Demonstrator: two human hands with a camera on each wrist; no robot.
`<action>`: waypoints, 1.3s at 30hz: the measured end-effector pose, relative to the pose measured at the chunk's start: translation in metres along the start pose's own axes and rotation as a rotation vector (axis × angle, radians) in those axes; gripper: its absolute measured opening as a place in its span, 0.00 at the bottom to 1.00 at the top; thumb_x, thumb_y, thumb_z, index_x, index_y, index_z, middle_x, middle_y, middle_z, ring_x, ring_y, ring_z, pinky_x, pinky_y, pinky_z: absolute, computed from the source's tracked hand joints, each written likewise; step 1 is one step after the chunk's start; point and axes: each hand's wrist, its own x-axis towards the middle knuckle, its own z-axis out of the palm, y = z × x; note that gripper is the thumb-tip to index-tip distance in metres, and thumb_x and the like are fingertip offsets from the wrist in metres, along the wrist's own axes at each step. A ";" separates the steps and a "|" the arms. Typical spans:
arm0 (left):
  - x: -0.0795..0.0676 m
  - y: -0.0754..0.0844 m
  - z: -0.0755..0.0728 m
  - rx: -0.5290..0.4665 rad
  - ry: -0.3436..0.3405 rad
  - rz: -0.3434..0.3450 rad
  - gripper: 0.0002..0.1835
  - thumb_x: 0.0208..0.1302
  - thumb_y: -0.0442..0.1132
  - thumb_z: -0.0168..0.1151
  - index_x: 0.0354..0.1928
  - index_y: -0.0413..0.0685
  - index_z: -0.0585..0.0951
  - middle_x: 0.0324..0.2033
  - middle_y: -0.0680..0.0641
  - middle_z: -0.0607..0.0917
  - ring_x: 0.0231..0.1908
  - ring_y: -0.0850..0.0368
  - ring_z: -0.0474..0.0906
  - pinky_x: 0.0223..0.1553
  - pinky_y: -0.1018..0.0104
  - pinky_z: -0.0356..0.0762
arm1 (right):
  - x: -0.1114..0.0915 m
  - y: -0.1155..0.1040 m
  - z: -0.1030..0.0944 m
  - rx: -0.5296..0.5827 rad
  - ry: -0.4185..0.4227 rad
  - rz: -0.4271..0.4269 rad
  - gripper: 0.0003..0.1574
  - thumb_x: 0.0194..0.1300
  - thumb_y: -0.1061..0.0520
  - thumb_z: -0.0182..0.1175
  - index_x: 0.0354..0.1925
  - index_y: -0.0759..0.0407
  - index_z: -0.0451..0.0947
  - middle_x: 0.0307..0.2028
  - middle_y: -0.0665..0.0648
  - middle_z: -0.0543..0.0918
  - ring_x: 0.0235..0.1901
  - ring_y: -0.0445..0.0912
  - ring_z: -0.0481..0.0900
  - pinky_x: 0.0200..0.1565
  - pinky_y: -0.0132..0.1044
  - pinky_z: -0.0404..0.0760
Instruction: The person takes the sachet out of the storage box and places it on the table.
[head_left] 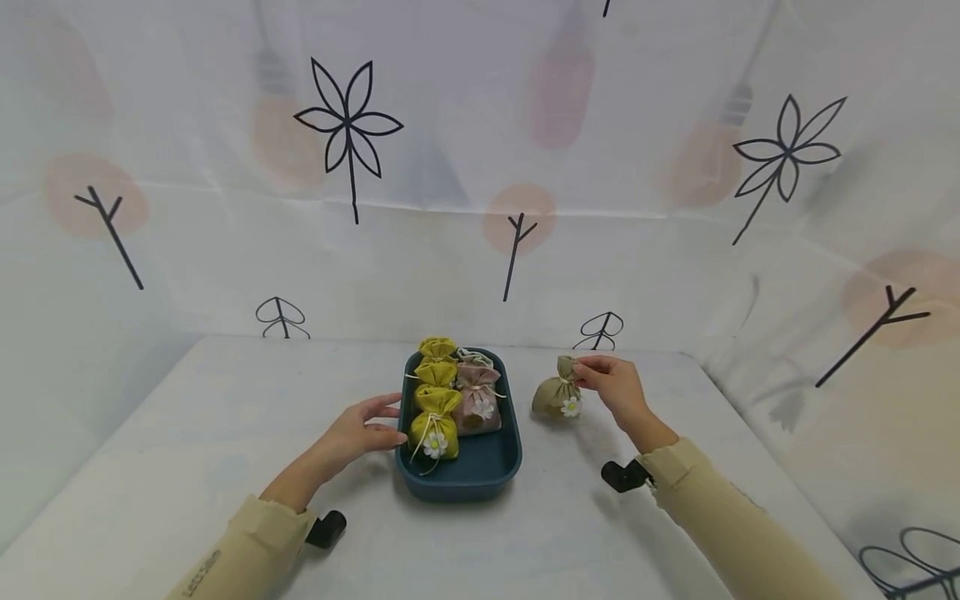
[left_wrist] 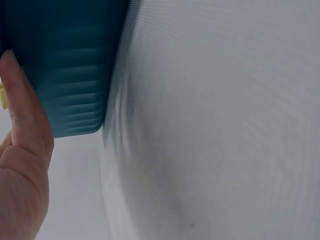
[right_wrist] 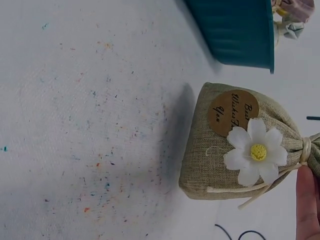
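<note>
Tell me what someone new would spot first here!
Probably the yellow drawstring pouches lined up inside the blue tray, on its left. Next might come the tan drawstring pouch with its white flower, pinched at the neck by the right hand's grip, right of the tray. Behind, black flower drawings on the white backdrop stand out too.

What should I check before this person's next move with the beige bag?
1. Right grip on beige bag: ok, pinching its neck.
2. Cord around the neck: ok, tied.
3. Left grip at tray: ok, touching its left side.
4. Room in tray: ok, bare floor at the near right.
5. Beige bag over tray: not ok, it is off to the right.
6. Beige bag clear of table: cannot tell.
</note>
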 end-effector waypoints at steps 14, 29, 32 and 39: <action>0.001 -0.002 0.001 -0.007 -0.001 0.007 0.40 0.52 0.40 0.71 0.67 0.50 0.65 0.56 0.42 0.72 0.47 0.52 0.77 0.46 0.57 0.77 | 0.003 0.008 0.001 -0.034 0.024 0.027 0.18 0.65 0.63 0.57 0.48 0.78 0.73 0.37 0.60 0.81 0.30 0.37 0.80 0.43 0.37 0.80; -0.004 0.003 0.002 0.007 -0.002 0.007 0.39 0.54 0.39 0.69 0.68 0.48 0.63 0.57 0.40 0.71 0.48 0.51 0.76 0.46 0.56 0.77 | -0.002 0.011 -0.013 -0.152 0.005 0.058 0.27 0.62 0.52 0.62 0.54 0.68 0.74 0.46 0.63 0.81 0.42 0.49 0.81 0.54 0.48 0.72; -0.006 0.006 0.002 0.013 -0.007 0.009 0.40 0.54 0.39 0.69 0.68 0.47 0.62 0.58 0.39 0.70 0.48 0.51 0.76 0.47 0.56 0.77 | -0.005 0.012 -0.018 -0.171 0.015 0.064 0.29 0.62 0.51 0.62 0.54 0.68 0.74 0.46 0.63 0.81 0.42 0.47 0.81 0.54 0.49 0.72; -0.006 0.004 0.002 0.020 -0.007 0.012 0.39 0.55 0.40 0.69 0.68 0.47 0.62 0.58 0.39 0.70 0.48 0.50 0.76 0.47 0.56 0.77 | -0.012 0.011 -0.023 -0.206 0.029 0.043 0.28 0.62 0.51 0.62 0.54 0.70 0.74 0.46 0.64 0.81 0.40 0.46 0.82 0.53 0.47 0.73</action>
